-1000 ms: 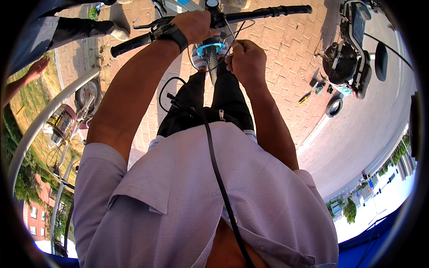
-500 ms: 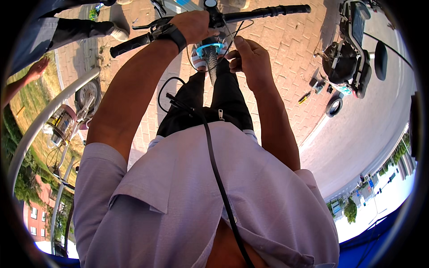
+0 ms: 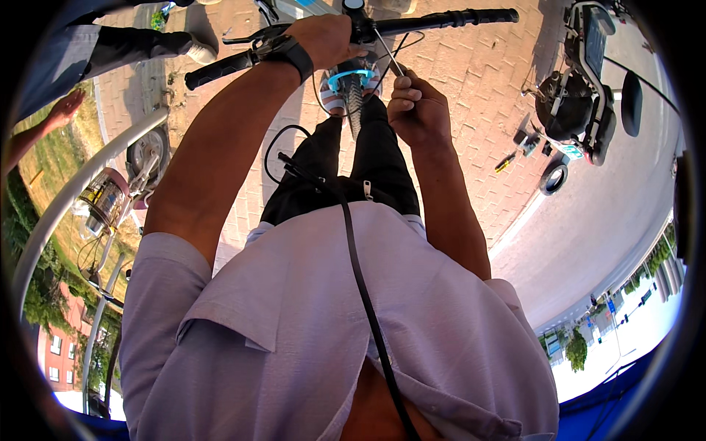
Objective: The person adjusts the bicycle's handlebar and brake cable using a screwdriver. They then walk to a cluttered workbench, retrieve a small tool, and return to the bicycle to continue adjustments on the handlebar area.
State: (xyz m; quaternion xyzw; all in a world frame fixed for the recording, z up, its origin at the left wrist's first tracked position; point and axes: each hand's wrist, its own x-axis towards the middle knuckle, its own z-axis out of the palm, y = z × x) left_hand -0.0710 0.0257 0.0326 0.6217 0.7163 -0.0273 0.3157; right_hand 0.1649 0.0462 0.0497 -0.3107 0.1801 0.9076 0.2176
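A bicycle handlebar (image 3: 460,20) crosses the top of the view, with a round-topped stem at its middle. My left hand (image 3: 321,40) is closed round the bar just left of the stem; its fingertips are partly hidden. My right hand (image 3: 419,110) is closed on the lower end of a thin metal rod (image 3: 390,53), which looks like a hex key. The rod slants up to the stem, where its tip meets the clamp area. Below the stem are a light-blue brake arch (image 3: 350,75) and the front tyre (image 3: 355,110), between my legs.
A parked scooter (image 3: 570,103) stands at the right, near a loose small tyre (image 3: 553,178) and scattered tools (image 3: 505,162). A curved metal rail (image 3: 77,192) and another bike's wheel (image 3: 148,153) are at the left. Another person's leg (image 3: 140,45) and hand (image 3: 66,108) show at upper left.
My right hand has curled its fingers in and shifted slightly lower along the rod, showing more of its length. My left hand keeps its place on the bar.
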